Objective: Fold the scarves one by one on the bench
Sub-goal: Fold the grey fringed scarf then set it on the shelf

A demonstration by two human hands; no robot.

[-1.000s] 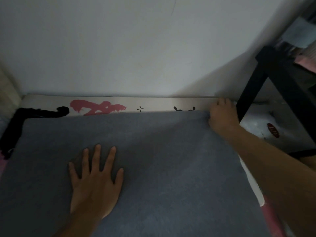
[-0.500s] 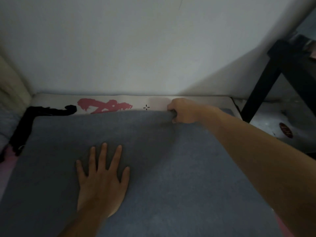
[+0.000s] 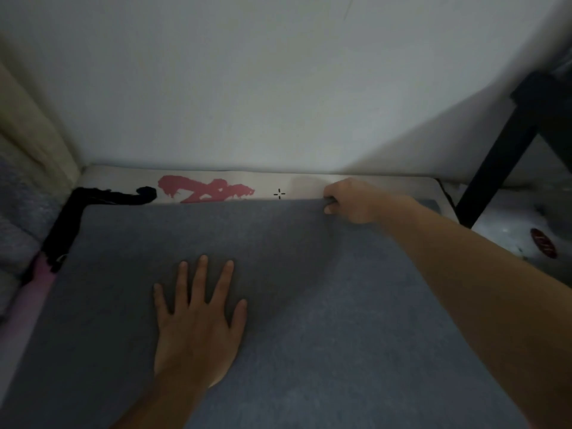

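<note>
Fingers of my right hand (image 3: 353, 201) pinch the grey scarf (image 3: 309, 305) at its far edge; my left hand (image 3: 198, 320) lies flat mid-cloth, fingers spread.

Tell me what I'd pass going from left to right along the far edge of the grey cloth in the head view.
Black cloth strip → pink marking on the bench → small cross mark → right hand pinching the grey scarf edge → black stand leg.
</note>
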